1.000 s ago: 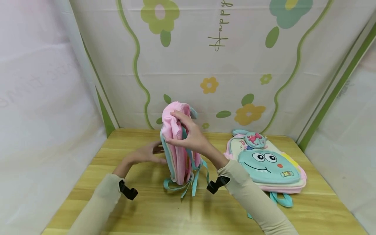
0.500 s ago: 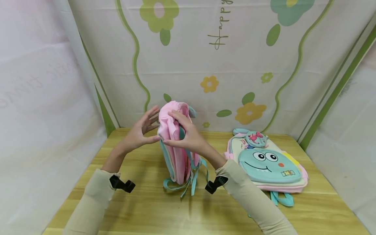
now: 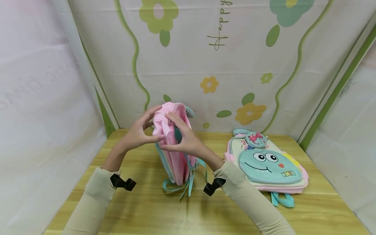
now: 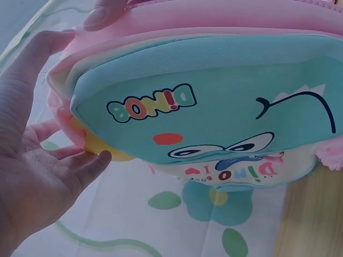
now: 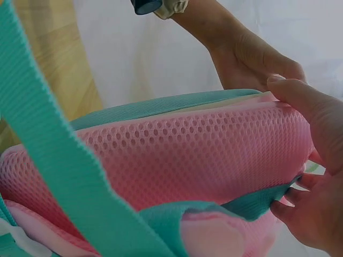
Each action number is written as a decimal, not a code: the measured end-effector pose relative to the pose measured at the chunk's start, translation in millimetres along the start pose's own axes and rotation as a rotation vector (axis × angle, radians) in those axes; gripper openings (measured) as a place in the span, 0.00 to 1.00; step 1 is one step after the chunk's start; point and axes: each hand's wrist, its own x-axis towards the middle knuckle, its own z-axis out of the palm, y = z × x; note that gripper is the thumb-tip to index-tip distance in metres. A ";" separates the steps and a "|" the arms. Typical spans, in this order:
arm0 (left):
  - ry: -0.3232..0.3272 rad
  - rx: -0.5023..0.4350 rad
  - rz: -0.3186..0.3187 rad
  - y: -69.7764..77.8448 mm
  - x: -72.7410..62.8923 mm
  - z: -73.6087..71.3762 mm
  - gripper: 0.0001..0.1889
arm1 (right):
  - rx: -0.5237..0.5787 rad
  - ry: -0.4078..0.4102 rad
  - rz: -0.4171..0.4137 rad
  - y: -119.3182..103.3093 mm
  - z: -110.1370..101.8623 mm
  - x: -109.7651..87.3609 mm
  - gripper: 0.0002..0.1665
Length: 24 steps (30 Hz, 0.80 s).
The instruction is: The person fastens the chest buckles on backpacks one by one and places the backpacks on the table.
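A pink and teal child's backpack (image 3: 177, 163) stands on edge, its teal straps (image 3: 183, 189) trailing on the table. My left hand (image 3: 135, 133) grips its upper left side, thumb toward me and fingers on the far side. From the right, my right hand (image 3: 188, 138) grips the upper part, thumbs close together. In the left wrist view the teal front pocket (image 4: 225, 101) shows a cartoon face and a letter patch; my fingertips touch yellow trim (image 4: 107, 150). The right wrist view has pink mesh (image 5: 198, 144) and a teal strap (image 5: 48, 128) under my right fingers.
A similar backpack (image 3: 268, 166) lies face up at the right, with a small round purse (image 3: 256, 139) at its top. Both rest on the wooden table (image 3: 147, 209). Printed white cloth (image 3: 182, 58) hangs behind and on both sides.
My left hand has risen from low beside the backpack to its upper left side and taken hold. The backpack's top has tilted left, with my right hand following.
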 end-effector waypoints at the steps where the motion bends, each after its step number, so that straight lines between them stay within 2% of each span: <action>1: 0.003 0.006 -0.002 -0.3 -0.6 -0.6 0.52 | -0.003 -0.002 -0.001 0.2 0.7 0.1 0.62; 9: 0.019 -0.001 -0.031 -6.3 -9.8 -11.8 0.45 | -0.010 -0.050 0.004 3.2 5.4 -1.1 0.66; 17: 0.028 -0.060 -0.089 -11.5 -22.5 -27.0 0.41 | -0.016 -0.106 0.029 12.2 12.1 -8.4 0.66; 24: 0.064 -0.087 -0.089 -16.6 -33.5 -35.2 0.39 | -0.069 -0.138 0.034 19.4 18.6 -14.9 0.64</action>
